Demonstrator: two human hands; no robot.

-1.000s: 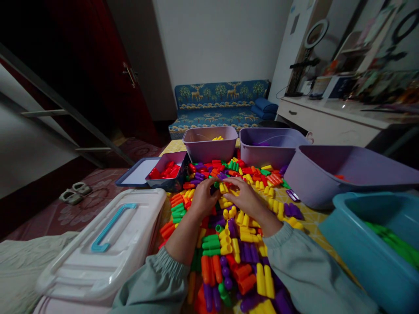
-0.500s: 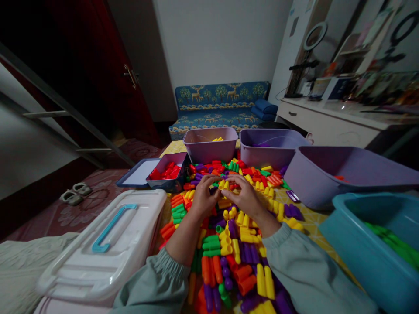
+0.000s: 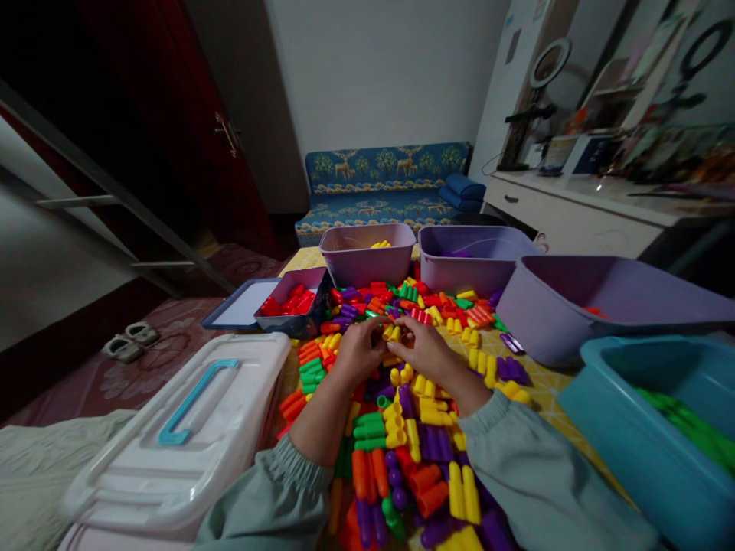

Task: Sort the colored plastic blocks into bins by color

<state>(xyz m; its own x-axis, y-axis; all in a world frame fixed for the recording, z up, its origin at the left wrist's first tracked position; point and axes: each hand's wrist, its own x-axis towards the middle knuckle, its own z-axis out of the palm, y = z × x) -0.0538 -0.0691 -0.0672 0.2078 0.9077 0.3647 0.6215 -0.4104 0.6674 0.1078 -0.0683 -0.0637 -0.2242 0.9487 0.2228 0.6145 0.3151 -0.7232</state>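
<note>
A yellow plastic building piece with rounded tubes [image 3: 392,334] sits between my hands over the middle of the pile. My left hand [image 3: 360,350] curls in from the left with its fingers closed at the piece. From the right, the thumb and fingers of my right hand [image 3: 423,349] pinch the same piece. Some of my fingertips are hidden behind it. Beneath and around both hands lie many loose pieces, such as the green piece [image 3: 370,431], the orange piece [image 3: 370,474] and a yellow piece [image 3: 464,493].
Purple bins [image 3: 367,264] [image 3: 468,270] [image 3: 534,329] stand along the back and right. A teal tub [image 3: 632,436] holds green pieces. At left are a dark box [image 3: 307,325] with red pieces and a white lid [image 3: 223,436] with a blue handle.
My fingers have closed in more tightly around the yellow piece, and both hands have dropped slightly. My right hand's raised fingers have curled down. The view has shifted a little.
</note>
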